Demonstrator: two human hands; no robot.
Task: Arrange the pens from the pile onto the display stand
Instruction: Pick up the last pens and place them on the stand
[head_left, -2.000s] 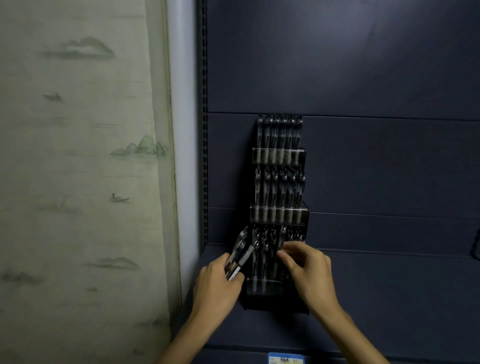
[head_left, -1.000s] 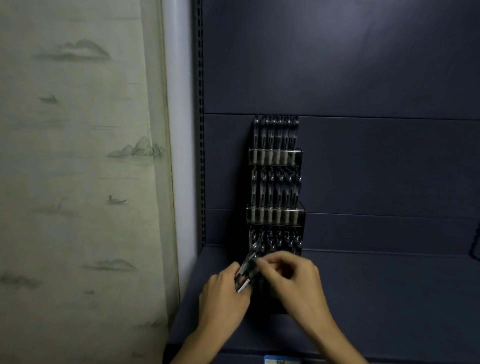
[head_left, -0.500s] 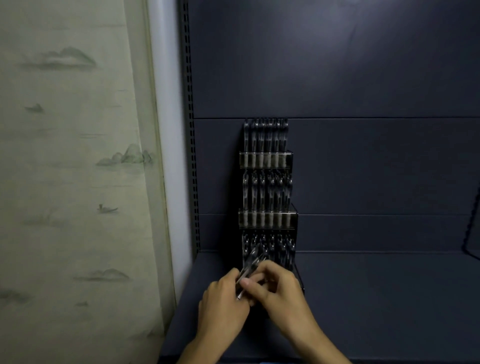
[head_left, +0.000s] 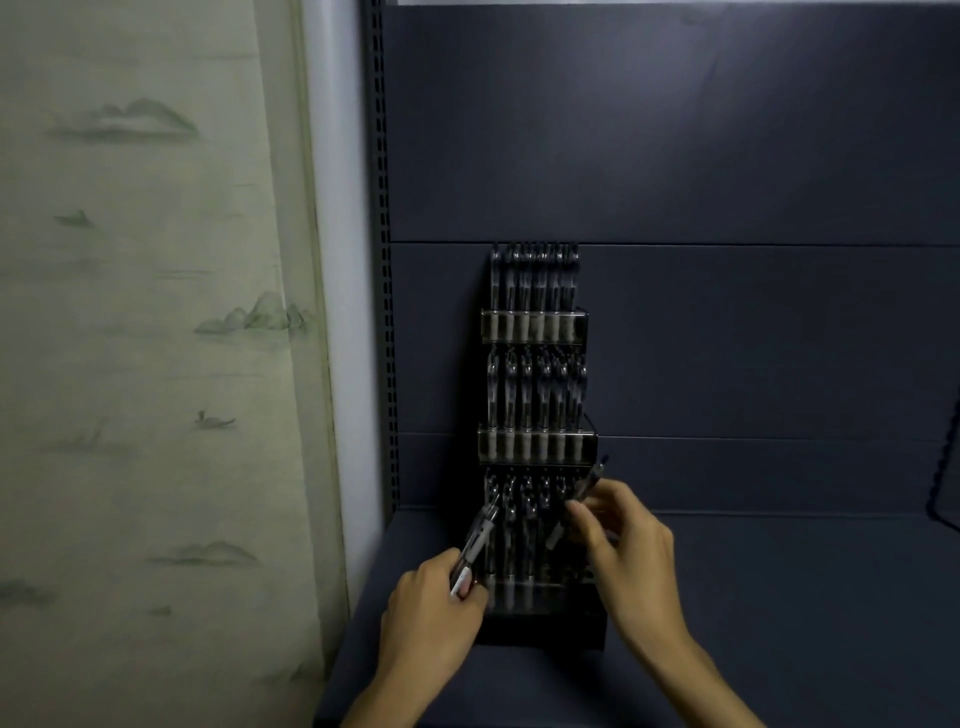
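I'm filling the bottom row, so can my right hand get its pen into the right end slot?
Probably yes: the right hand holds its pen tilted just above that end of the display stand, with nothing between.

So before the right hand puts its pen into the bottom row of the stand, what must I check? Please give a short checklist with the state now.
1. Right hand holds one clear-barrelled pen in its fingers: ok.
2. That pen is upright for the slot: not ok, it is tilted.
3. Free slot at the right end of the bottom row of the black three-tier display stand: cannot tell, too dark.
4. Left hand holds spare pens clear of the slot: ok.
5. Upper two rows full: ok.
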